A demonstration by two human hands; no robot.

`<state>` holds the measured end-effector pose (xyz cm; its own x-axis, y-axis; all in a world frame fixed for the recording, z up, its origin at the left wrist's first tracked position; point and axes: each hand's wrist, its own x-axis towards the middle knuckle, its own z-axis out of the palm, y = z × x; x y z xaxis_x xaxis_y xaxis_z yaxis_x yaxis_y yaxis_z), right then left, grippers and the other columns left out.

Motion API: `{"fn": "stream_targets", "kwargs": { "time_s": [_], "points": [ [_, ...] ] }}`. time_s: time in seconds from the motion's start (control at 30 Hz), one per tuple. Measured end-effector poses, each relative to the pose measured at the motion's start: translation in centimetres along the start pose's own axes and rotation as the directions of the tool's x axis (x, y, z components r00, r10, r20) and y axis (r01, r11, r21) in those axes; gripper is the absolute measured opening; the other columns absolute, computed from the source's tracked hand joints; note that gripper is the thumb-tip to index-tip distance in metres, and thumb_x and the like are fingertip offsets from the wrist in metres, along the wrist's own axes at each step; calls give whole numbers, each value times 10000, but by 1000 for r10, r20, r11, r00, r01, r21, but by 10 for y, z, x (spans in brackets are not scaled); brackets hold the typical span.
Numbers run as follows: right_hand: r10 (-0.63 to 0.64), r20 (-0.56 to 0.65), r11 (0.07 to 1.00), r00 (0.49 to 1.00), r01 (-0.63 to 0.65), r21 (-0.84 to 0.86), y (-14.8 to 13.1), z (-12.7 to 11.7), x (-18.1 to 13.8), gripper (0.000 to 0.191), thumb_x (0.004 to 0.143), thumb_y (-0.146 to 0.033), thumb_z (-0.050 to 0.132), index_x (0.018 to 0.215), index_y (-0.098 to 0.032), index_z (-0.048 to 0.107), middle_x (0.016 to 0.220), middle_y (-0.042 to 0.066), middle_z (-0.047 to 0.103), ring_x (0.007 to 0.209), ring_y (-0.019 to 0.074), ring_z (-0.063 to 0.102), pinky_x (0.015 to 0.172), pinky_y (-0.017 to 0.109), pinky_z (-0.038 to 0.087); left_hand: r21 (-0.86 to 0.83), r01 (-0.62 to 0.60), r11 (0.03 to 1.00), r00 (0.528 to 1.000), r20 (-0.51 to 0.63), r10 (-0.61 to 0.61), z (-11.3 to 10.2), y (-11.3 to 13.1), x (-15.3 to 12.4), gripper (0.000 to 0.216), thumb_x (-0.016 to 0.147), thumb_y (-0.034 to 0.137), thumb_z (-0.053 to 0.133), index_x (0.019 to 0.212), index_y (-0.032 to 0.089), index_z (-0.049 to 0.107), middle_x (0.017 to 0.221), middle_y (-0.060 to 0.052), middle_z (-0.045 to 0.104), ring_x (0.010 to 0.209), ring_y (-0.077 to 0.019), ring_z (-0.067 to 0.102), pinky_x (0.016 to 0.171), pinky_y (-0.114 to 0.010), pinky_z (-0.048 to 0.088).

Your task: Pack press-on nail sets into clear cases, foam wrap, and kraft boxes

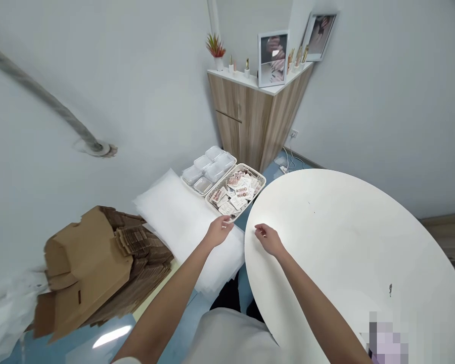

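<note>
My left hand (219,231) reaches over the stack of white foam sheets (182,217), its fingertips at the near rim of a white basket (258,190) filled with small printed cards (237,193). Whether it pinches the rim or a sheet I cannot tell. My right hand (268,239) hovers with loosely curled fingers over the left edge of the round white table (349,253) and holds nothing.
A tray of clear plastic boxes (209,169) lies beyond the basket. Flat brown cardboard boxes (98,263) are piled at the left. A wooden corner cabinet (256,114) with framed pictures and a small plant stands at the back. A cable lies on the floor by it.
</note>
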<state>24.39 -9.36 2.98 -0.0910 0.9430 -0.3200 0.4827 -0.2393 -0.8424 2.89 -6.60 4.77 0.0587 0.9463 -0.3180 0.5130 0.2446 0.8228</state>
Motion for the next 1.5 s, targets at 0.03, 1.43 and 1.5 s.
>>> {"fn": "stream_targets", "kwargs": {
  "time_s": [0.03,1.43,1.5],
  "points": [
    [1,-16,999,1000,-1,-46,-6,1,14,275,738,-285,463,976,-197,570,911,38,621,775,145,570,719,292,448,17,-24,1000,1000,-4,24,0,3,18,373,744,364,531,1049,149,542,1083,-99,577,882,-162,581,773,-270,453],
    [221,-338,956,915,-134,262,13,-61,-125,223,691,-283,511,900,-218,555,802,22,627,682,163,582,612,295,459,42,-462,886,834,362,417,109,76,-53,372,757,282,505,1117,191,535,954,-74,584,796,-163,571,747,-306,467],
    [238,-344,936,908,-119,332,28,-68,-165,209,693,-299,518,885,-230,561,812,25,625,701,171,580,614,300,459,-16,-471,882,806,399,437,127,79,-83,360,755,283,506,1101,196,549,966,-73,590,794,-161,577,735,-307,477]
  ]
}}
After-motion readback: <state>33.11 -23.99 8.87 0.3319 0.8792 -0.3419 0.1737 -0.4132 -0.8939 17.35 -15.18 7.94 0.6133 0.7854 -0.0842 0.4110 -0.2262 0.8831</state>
